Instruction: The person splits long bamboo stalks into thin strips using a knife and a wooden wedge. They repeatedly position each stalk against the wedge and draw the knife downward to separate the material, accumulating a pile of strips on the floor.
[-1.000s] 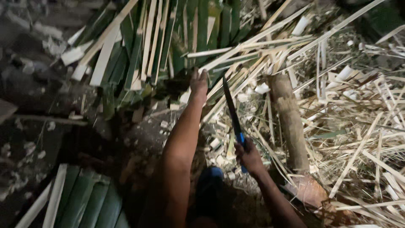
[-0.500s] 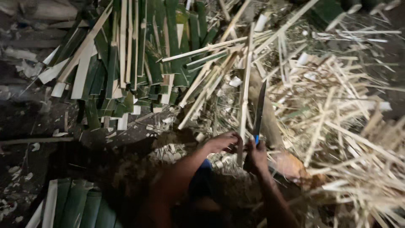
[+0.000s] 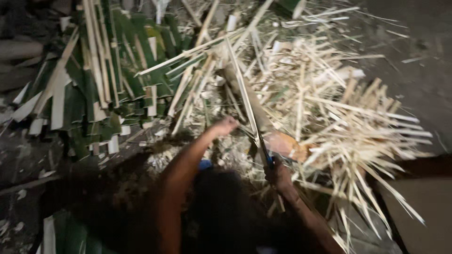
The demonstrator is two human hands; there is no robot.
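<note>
While gripped, knife (image 3: 262, 149) beside strip (image 3: 241, 89)

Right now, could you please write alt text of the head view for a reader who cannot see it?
A person's right hand grips a blue-handled knife against a pale bamboo strip, while the left hand holds the strip beside the blade. A pile of pale splints lies to the right and green strips to the left, on dark ground. The picture is blurred.

Green bamboo strips (image 3: 101, 89) (pale cut faces); straw-coloured slivers (image 3: 339, 122); blue knife handle (image 3: 269, 161).
</note>
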